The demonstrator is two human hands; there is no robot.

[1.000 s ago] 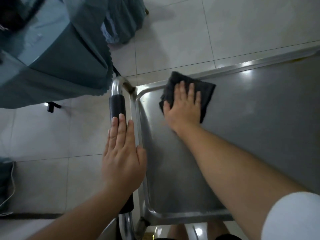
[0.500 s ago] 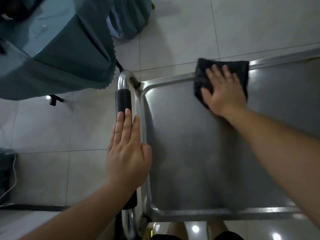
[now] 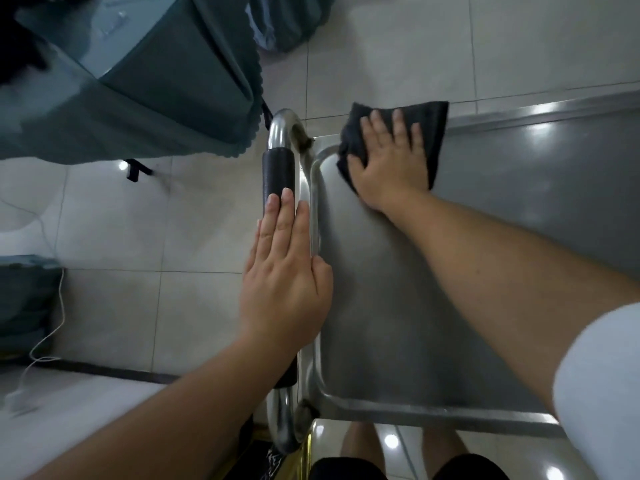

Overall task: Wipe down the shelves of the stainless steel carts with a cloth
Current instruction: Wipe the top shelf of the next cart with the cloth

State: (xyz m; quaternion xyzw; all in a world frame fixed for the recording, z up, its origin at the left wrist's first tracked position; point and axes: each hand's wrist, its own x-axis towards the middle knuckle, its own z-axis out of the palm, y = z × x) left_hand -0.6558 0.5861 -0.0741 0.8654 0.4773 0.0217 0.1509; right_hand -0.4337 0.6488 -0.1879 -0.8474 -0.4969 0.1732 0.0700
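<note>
Right grip (image 3: pixel 389 164) presses flat, fingers spread, on one dark cloth (image 3: pixel 431 133); left grip (image 3: pixel 287 275) lies flat on one cart handle (image 3: pixel 278 171).

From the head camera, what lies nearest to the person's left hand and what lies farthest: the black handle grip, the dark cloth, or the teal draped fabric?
Measured from the left hand:
1. Black handle grip: directly under its fingers, touching.
2. Dark cloth: ahead and to the right, under the right hand at the shelf corner.
3. Teal draped fabric: ahead and to the left, beyond the cart.

The right hand (image 3: pixel 389 164) presses the cloth (image 3: pixel 431 133) into the shelf's (image 3: pixel 485 237) far-left corner, handle (image 3: pixel 280 168) alongside.
</note>
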